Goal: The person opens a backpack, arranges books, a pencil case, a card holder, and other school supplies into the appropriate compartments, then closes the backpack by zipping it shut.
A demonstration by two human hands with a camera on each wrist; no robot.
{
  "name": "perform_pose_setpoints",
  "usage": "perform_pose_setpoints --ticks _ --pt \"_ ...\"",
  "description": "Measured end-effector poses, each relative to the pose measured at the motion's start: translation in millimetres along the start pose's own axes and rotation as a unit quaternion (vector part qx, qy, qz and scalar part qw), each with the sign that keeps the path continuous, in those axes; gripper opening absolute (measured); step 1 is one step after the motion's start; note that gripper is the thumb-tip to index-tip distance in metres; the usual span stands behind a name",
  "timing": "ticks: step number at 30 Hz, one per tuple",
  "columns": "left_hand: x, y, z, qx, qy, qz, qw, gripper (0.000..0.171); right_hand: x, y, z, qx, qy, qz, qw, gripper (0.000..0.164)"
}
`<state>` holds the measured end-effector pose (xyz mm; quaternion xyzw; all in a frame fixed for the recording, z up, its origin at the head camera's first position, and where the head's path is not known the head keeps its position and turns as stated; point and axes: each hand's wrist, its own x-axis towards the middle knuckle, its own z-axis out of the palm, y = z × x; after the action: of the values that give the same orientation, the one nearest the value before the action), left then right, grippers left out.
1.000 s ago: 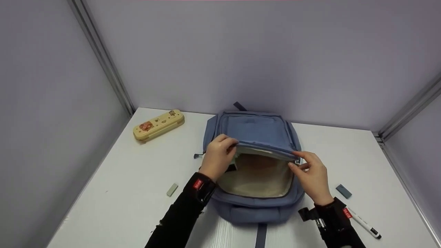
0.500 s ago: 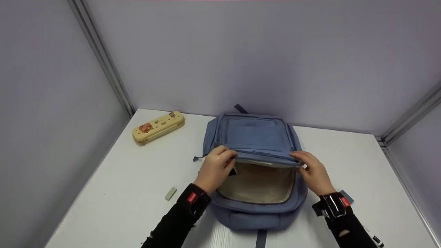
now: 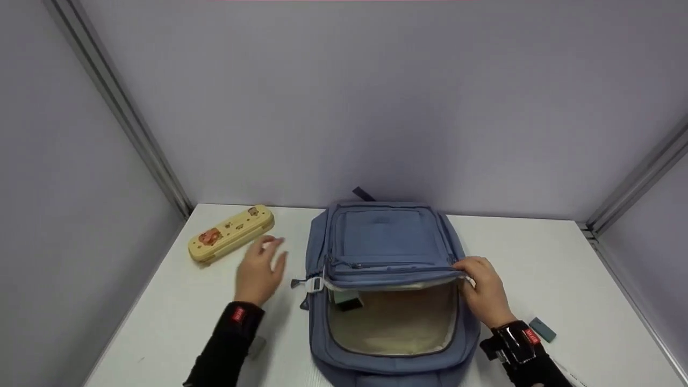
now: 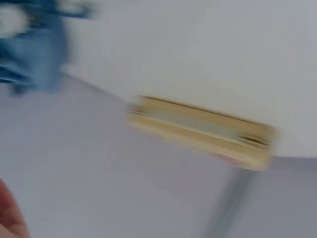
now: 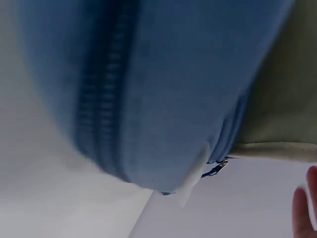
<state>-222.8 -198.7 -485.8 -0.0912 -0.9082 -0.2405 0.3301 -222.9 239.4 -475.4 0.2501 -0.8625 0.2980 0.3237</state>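
Observation:
A blue backpack (image 3: 387, 236) lies on the table with its front compartment unzipped, showing a pale lining. My right hand (image 3: 484, 290) pinches the right end of the flap's edge between thumb and fingers. In the right wrist view, fingertips (image 5: 302, 210) show at the lower right, beside the backpack's zippered fabric. My left hand (image 3: 259, 271) is in the air left of the backpack, fingers loosely bent and holding nothing. Just beyond it lies a yellow pencil case (image 3: 231, 234) with printed pictures, blurred in the left wrist view. Inside the compartment, a pale green and black item (image 3: 348, 301) is partly covered.
A small grey-green block (image 3: 257, 346) is partly hidden by the left wrist. A teal block (image 3: 543, 329) lies right of the backpack, near a white pen (image 3: 571, 374) mostly behind the right sleeve. Walls stand behind and at both sides of the white table (image 3: 516, 242).
My left hand has let go of the flap and moved left towards the pencil case. The flap sits lower, still pinched by my right hand. The head view has tilted up.

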Motion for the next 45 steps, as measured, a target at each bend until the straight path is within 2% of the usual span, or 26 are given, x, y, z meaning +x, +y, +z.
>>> perform_pose_setpoints --ticks 1,3,5,6,8,9,10,12,16,19,21,26,30,32,34,35,38,40,42,45 --pt "1.4 -19.1 -4.0 0.028 -0.023 -0.051 0.9981 0.036 1 -2 0 0.001 0.002 0.007 1.0 0.033" --pt "1.9 -55.4 -15.2 0.073 -0.084 -0.135 0.9846 0.045 5 -6 -1 0.011 0.002 0.023 1.0 0.027" --pt "-2.0 -84.8 -28.4 0.105 -0.15 -0.201 0.9622 0.056 11 -10 -1 0.013 0.0 0.039 0.999 0.02" --pt "-6.9 -96.7 -36.6 0.115 -0.182 -0.234 0.948 0.061 16 -11 2 0.017 0.0 0.045 0.999 0.017" --pt "-18.1 -114.7 -50.9 0.124 -0.231 -0.284 0.9223 0.068 25 -13 6 0.023 -0.005 0.059 0.998 0.012" --pt "-23.4 -121.0 -57.0 0.125 -0.247 -0.301 0.9126 0.071 30 -14 9 0.023 -0.009 0.07 0.997 0.012" --pt "-28.5 -125.9 -61.9 0.125 -0.26 -0.313 0.9048 0.072 35 -15 11 0.024 -0.015 0.083 0.996 0.012" --pt "-36.8 -132.0 -69.2 0.123 -0.271 -0.327 0.8967 0.073 45 -17 16 0.026 -0.029 0.117 0.992 0.015" --pt "-49.3 -131.8 -75.7 0.149 -0.255 -0.322 0.8994 0.074 59 -18 21 0.038 -0.06 0.183 0.981 0.024" --pt "-57.8 -127.4 -77.1 0.181 -0.216 -0.311 0.9077 0.071 66 -15 22 0.05 -0.085 0.219 0.971 0.028" --pt "-64.1 -125.7 -78.8 0.187 -0.191 -0.313 0.9116 0.065 69 -14 23 0.053 -0.099 0.236 0.965 0.029" --pt "-78.5 -127.0 -86.6 0.134 -0.153 -0.337 0.9191 0.055 69 -9 25 0.055 -0.13 0.271 0.952 0.03" --pt "-87.4 -128.4 -94.2 0.095 -0.128 -0.332 0.9297 0.049 73 -6 23 0.054 -0.144 0.284 0.946 0.029" --pt "-89.9 -129.1 -98.1 0.085 -0.125 -0.331 0.9315 0.055 74 -4 22 0.053 -0.149 0.286 0.945 0.03" --pt "-90.7 -130.7 -101.7 0.07 -0.136 -0.339 0.9282 0.071 76 -3 22 0.053 -0.155 0.289 0.943 0.03" --pt "-90.6 -131.6 -103.3 0.066 -0.15 -0.347 0.9236 0.081 76 -2 23 0.051 -0.158 0.29 0.942 0.03" --pt "-90.3 -135.1 -107.1 0.053 -0.201 -0.378 0.9023 0.102 78 1 25 0.046 -0.162 0.292 0.942 0.03" --pt "-90.1 -136.3 -111.0 0.055 -0.237 -0.389 0.8885 0.106 80 2 27 0.044 -0.16 0.291 0.942 0.031" --pt "-90.2 -136.1 -116.2 0.065 -0.269 -0.39 0.8781 0.105 82 4 31 0.043 -0.158 0.289 0.943 0.031" --pt "-89.6 -132.0 -125.2 0.069 -0.296 -0.38 0.8735 0.103 86 6 36 0.044 -0.158 0.285 0.944 0.032"
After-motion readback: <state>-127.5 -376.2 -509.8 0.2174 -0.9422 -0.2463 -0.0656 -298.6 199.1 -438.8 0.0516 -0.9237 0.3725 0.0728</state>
